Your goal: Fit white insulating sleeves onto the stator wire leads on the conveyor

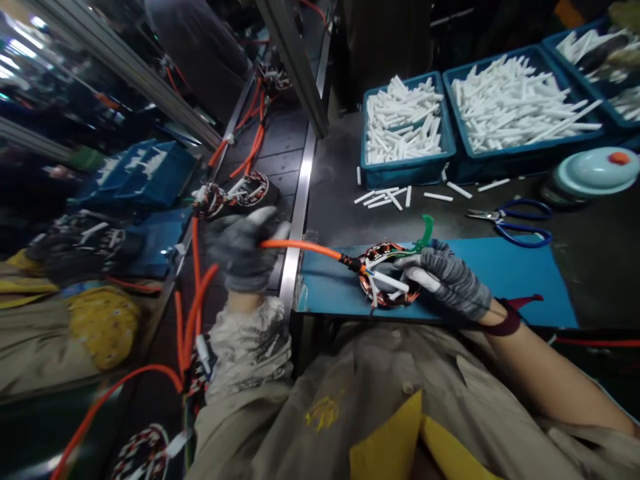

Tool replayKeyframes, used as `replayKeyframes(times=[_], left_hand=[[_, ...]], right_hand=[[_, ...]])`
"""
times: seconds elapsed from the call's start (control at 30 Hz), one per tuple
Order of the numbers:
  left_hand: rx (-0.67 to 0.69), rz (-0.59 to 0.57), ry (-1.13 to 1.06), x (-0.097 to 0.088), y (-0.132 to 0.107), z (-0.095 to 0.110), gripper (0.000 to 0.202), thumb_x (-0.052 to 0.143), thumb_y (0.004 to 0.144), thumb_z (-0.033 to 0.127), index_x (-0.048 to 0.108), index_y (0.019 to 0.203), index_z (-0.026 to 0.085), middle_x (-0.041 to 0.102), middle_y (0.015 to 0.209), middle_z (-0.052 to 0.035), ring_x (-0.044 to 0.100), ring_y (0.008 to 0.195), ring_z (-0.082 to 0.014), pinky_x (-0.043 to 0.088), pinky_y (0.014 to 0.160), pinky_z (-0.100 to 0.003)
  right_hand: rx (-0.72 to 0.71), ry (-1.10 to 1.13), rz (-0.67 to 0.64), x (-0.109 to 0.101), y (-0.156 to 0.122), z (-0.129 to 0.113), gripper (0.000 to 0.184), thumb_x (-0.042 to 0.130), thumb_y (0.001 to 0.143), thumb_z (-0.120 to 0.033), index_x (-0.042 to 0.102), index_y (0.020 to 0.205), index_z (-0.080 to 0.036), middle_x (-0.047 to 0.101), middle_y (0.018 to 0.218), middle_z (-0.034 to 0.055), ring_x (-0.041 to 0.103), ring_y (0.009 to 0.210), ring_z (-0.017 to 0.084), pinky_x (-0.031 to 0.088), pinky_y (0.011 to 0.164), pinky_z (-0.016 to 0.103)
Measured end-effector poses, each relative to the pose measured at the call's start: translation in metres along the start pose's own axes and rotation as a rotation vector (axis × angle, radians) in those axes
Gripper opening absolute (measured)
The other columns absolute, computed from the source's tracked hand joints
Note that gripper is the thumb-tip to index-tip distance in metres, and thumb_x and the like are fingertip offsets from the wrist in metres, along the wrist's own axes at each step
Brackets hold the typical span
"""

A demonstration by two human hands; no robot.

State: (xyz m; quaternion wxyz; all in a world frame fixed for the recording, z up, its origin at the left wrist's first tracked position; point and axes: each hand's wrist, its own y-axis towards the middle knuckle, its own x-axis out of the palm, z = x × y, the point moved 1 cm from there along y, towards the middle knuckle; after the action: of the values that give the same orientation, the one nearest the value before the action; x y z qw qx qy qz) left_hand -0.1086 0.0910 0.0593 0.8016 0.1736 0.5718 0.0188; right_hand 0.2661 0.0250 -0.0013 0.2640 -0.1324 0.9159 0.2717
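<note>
The wire ring (pixel 380 251) lies on the blue mat (pixel 525 273) just below the centre of the frame, probably there because the mat gives it a flat rest close to the body. The right hand (pixel 440 277) has its thumb and fingers pinched together at the ring's upper right edge, beside the green strip (pixel 427 232), which seems to steady it; what exactly lies between the tips is hidden. The orange cable (pixel 310 247) leads left from the ring to the left hand (pixel 245 247), over the dark track; that hand is too blurred to tell how its fingers close. A white tube (pixel 391 280) lies across the ring's opening. The blue bins (pixel 407 175) of similar tubes stand at upper right, and a few loose tubes (pixel 385 198) lie below them, likely for easy reach, with the scissors (pixel 525 227) near the mat's upper right edge.
</note>
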Motion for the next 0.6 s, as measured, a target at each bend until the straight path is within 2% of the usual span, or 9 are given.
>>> replayKeyframes(times=[0.07,0.13,0.2,0.27,0.33,0.43,0.5,0.6], left_hand=[[0.074,-0.152,-0.106,0.008,0.009,0.011,0.062,0.072,0.085,0.061,0.066,0.131,0.019,0.077,0.110,-0.0047,0.071,0.096,-0.0237,0.059,0.092,-0.041],[0.188,-0.267,-0.248,0.010,0.008,0.030,0.058,0.073,0.085,0.060,0.069,0.127,0.020,0.077,0.115,-0.0069,0.072,0.101,-0.0248,0.059,0.095,-0.041],[0.336,-0.285,-0.378,0.009,0.000,0.058,0.046,0.069,0.092,0.055,0.070,0.126,0.024,0.076,0.119,-0.0071,0.070,0.110,-0.0243,0.056,0.101,-0.042],[0.527,-0.331,-0.437,0.013,-0.008,0.090,0.035,0.063,0.097,0.051,0.072,0.124,0.029,0.077,0.116,-0.0045,0.071,0.110,-0.0213,0.052,0.109,-0.043],[0.695,-0.414,-0.369,0.024,-0.011,0.120,0.034,0.060,0.100,0.049,0.072,0.124,0.030,0.078,0.114,-0.0023,0.071,0.110,-0.0198,0.042,0.120,-0.047],[0.764,-0.447,-0.152,0.045,-0.007,0.152,0.035,0.063,0.098,0.047,0.072,0.124,0.027,0.078,0.117,-0.0027,0.069,0.116,-0.0231,0.028,0.128,-0.057],[0.785,-0.438,-0.043,0.054,-0.005,0.163,0.029,0.060,0.100,0.038,0.073,0.122,0.024,0.078,0.114,-0.0043,0.068,0.117,-0.0250,0.025,0.130,-0.060],[0.824,-0.393,0.005,0.060,-0.009,0.167,0.027,0.051,0.104,0.026,0.073,0.119,0.021,0.078,0.107,-0.0057,0.068,0.119,-0.0248,0.029,0.130,-0.058]], right_hand=[[-0.022,0.065,-0.024,-0.010,-0.005,0.003,0.023,0.055,0.103,-0.028,0.074,0.117,-0.027,0.081,0.109,0.0029,0.075,0.100,0.021,0.054,0.101,0.043],[-0.016,0.093,-0.053,-0.017,-0.012,0.003,0.024,0.059,0.101,-0.030,0.072,0.120,-0.028,0.079,0.117,0.0047,0.074,0.110,0.024,0.055,0.103,0.044],[-0.020,0.104,-0.069,-0.020,-0.018,-0.002,0.028,0.063,0.098,-0.034,0.070,0.125,-0.029,0.076,0.125,0.0069,0.069,0.122,0.027,0.055,0.105,0.047],[-0.059,0.114,-0.083,-0.018,-0.021,-0.007,0.032,0.066,0.097,-0.036,0.068,0.128,-0.028,0.074,0.128,0.0083,0.067,0.125,0.028,0.055,0.106,0.048],[-0.102,0.118,-0.094,-0.013,-0.019,-0.009,0.030,0.066,0.098,-0.036,0.068,0.127,-0.028,0.076,0.123,0.0082,0.071,0.118,0.027,0.056,0.103,0.046],[-0.146,0.120,-0.087,-0.009,-0.016,-0.004,0.026,0.066,0.098,-0.036,0.069,0.122,-0.026,0.078,0.111,0.0073,0.073,0.105,0.024,0.057,0.097,0.042],[-0.179,0.130,-0.120,-0.009,-0.015,-0.001,0.033,0.070,0.095,-0.040,0.067,0.125,-0.026,0.077,0.113,0.0076,0.073,0.106,0.024,0.056,0.097,0.041],[-0.170,0.120,-0.150,-0.013,-0.018,0.000,0.044,0.075,0.090,-0.046,0.065,0.129,-0.028,0.075,0.121,0.0080,0.071,0.114,0.026,0.055,0.102,0.043]])
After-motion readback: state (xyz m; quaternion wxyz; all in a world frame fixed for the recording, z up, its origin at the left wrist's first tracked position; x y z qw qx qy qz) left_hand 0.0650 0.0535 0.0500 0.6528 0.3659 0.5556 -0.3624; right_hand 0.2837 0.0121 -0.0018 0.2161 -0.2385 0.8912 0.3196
